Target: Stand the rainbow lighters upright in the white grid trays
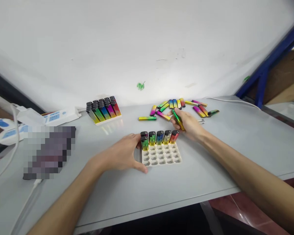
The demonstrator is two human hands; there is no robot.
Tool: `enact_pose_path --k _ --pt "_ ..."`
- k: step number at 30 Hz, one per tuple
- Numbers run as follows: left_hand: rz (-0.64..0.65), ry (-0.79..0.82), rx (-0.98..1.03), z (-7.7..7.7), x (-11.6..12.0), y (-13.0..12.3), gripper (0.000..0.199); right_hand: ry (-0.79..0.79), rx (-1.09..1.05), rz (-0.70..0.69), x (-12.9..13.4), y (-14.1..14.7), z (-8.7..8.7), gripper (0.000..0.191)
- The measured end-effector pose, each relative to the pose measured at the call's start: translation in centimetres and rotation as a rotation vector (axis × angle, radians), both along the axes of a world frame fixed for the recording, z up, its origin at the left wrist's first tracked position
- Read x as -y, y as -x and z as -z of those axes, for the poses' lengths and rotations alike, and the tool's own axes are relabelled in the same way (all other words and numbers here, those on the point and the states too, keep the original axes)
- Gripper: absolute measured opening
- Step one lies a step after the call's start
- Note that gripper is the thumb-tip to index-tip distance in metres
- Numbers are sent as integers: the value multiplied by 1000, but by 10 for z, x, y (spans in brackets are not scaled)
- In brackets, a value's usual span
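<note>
A white holder tray (161, 156) with rows of slots sits on the table in front of me. Its back row carries lighters in several colours, and one green lighter (144, 143) stands in the second row at the left. My left hand (124, 153) grips the tray's left side, thumb at the near corner and fingers by the back corner. Beyond the tray's back right corner, my right hand (186, 122) pinches a green-and-yellow lighter (178, 119), held at a slant. Around that hand lie loose lighters, among them a yellow-green one (147, 118).
A second tray full of lighters (105, 111) stands back left near the wall. Power strips (56, 117), white cables and a pixelated dark object (50, 151) occupy the left. A white cord (235, 100) runs along the back right, near a blue frame (264, 85).
</note>
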State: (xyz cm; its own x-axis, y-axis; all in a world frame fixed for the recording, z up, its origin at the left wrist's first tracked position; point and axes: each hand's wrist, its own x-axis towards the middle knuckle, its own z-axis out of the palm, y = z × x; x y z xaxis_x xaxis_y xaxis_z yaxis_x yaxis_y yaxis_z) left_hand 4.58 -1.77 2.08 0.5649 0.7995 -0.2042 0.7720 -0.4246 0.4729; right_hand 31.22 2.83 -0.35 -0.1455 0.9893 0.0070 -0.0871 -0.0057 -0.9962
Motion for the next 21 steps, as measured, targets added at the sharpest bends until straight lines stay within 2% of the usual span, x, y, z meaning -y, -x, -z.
enact_pose_path --k 6,10,13,21 --pt "-10 4 -13 1 0 2 74 90 -106 -33 5 6 -2 45" --pt "-16 3 -20 0 1 2 75 185 -77 50 5 11 0 55" --pt "-20 1 -16 0 1 1 75 194 -24 103 4 13 1 52" --pt "-3 -6 19 0 1 2 72 203 -28 114 3 14 3 50"
